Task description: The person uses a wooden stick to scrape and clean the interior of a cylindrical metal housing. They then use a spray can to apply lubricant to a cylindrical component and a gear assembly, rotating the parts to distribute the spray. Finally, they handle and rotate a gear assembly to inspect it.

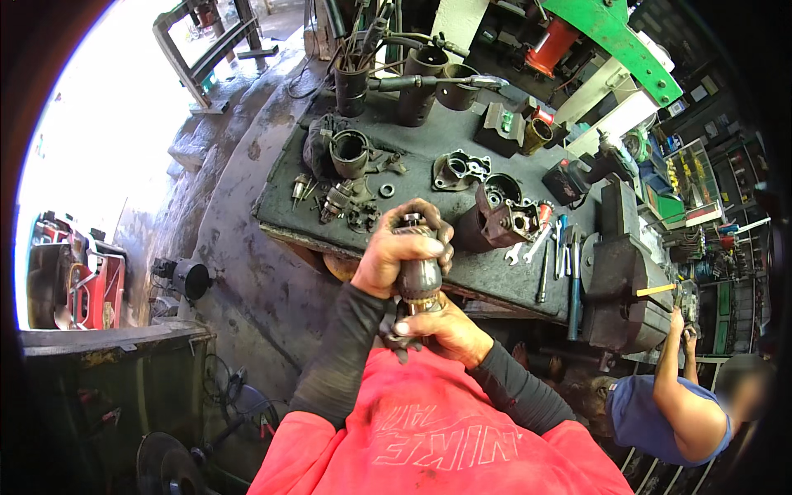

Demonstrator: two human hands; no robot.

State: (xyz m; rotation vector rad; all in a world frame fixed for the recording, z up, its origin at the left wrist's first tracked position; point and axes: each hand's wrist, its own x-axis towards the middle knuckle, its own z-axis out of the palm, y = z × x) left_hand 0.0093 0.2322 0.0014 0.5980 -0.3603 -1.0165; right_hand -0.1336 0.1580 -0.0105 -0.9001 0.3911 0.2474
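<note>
In front of my chest I hold a dark, greasy motor armature (420, 279) upright, with a copper-coloured band near its lower end. My left hand (391, 252) wraps round its upper part, the thumb lying across it. Below, my right hand (450, 330) grips the lower end, where a dark piece shows under the thumb. On the bench beyond lie a gear shaft (337, 200), a small ring (386, 190) and an open metal cylinder (350, 153). Right of the armature stands a dark motor housing (483, 229), with a cast end cover (459, 169) behind it.
The dark workbench (412, 157) carries several wrenches (540, 243), a cordless impact wrench (582, 175) and a large vise (627, 289) at its right end. Tool-filled cans (351, 91) stand at the back. At right, a co-worker in blue (668, 412) has hands near a yellow-handled hammer (656, 289).
</note>
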